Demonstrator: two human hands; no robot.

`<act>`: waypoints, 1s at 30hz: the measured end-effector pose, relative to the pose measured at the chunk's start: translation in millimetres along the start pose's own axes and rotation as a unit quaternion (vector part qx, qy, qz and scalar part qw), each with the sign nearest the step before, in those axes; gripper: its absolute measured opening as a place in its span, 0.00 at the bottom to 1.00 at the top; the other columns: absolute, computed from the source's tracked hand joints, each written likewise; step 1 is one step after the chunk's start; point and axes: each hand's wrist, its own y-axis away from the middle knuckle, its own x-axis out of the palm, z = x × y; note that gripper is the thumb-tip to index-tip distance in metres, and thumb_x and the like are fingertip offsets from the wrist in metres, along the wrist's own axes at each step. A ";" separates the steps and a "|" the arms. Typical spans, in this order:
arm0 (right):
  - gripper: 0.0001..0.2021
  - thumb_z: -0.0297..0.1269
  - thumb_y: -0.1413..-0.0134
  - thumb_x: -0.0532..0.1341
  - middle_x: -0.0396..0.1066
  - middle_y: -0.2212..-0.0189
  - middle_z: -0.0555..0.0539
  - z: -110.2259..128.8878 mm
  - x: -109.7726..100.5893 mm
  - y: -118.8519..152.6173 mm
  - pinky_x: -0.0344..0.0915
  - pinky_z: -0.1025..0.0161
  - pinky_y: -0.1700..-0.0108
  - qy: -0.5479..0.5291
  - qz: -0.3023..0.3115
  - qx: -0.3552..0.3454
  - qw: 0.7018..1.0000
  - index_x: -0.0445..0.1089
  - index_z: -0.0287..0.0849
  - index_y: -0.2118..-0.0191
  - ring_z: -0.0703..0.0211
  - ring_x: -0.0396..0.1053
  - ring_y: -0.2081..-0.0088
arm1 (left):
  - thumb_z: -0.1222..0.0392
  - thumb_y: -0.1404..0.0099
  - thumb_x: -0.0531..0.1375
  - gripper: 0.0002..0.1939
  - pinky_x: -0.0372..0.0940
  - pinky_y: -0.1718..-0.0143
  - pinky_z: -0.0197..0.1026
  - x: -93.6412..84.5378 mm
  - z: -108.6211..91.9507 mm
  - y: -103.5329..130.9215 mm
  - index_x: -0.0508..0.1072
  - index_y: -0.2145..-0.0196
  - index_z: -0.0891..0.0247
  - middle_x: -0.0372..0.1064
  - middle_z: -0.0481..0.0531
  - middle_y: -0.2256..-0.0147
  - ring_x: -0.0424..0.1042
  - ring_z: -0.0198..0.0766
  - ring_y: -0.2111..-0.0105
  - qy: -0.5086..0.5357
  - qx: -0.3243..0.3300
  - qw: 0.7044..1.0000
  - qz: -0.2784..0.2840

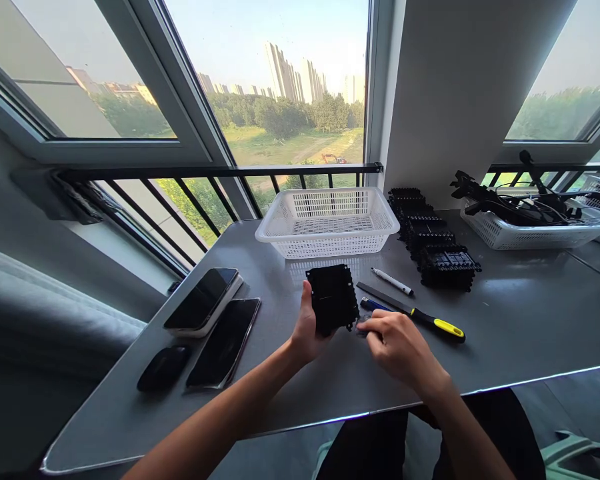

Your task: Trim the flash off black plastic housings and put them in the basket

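My left hand point(313, 333) grips a black rectangular plastic panel with notched edges point(334, 298), thumb along its left side, tilted up above the grey table. Beside the panel's lower right corner is my right hand point(397, 343), its fingers pinched together. A small greyish, partly see-through bit shows at those fingertips, too blurred to name. Just beyond the right hand lie a file with a yellow and black handle point(445, 327), a dark blue tool point(373, 305) partly hidden by the fingers, and a white marker pen point(393, 281).
Behind the panel stands a white plastic basket point(327, 245). Stacked black plastic parts point(445, 263) sit to its right, near another white basket point(530, 235) holding black parts and cables. Two phones point(225, 343) point(203, 301), one atop a white box, and a black mouse-like object point(163, 369) lie left.
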 end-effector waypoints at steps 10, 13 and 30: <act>0.25 0.24 0.41 0.48 0.68 0.55 0.41 -6.0 6.3 -7.1 0.68 0.55 0.52 0.045 -0.151 -0.031 0.987 0.64 0.43 0.39 0.53 0.68 0.54 | 0.36 0.35 0.49 0.34 0.66 0.64 0.38 1.8 22.6 10.4 0.73 0.47 0.65 0.78 0.58 0.60 0.76 0.42 0.63 -0.084 -0.044 0.993 0.068; 0.23 0.26 0.41 0.50 0.68 0.53 0.41 -3.3 9.2 -6.6 0.69 0.55 0.53 0.081 -0.168 -0.006 0.982 0.69 0.43 0.43 0.51 0.69 0.54 | 0.37 0.34 0.50 0.34 0.66 0.61 0.39 0.8 25.8 12.7 0.70 0.44 0.67 0.78 0.59 0.58 0.76 0.44 0.61 -0.092 -0.048 0.990 0.096; 0.14 0.27 0.37 0.51 0.69 0.62 0.43 0.6 21.2 -8.1 0.64 0.63 0.64 0.122 -0.106 0.056 0.985 0.72 0.39 0.54 0.55 0.70 0.64 | 0.42 0.34 0.54 0.30 0.58 0.42 0.45 3.9 37.4 14.4 0.71 0.45 0.67 0.76 0.60 0.54 0.72 0.48 0.49 -0.100 -0.016 0.994 0.051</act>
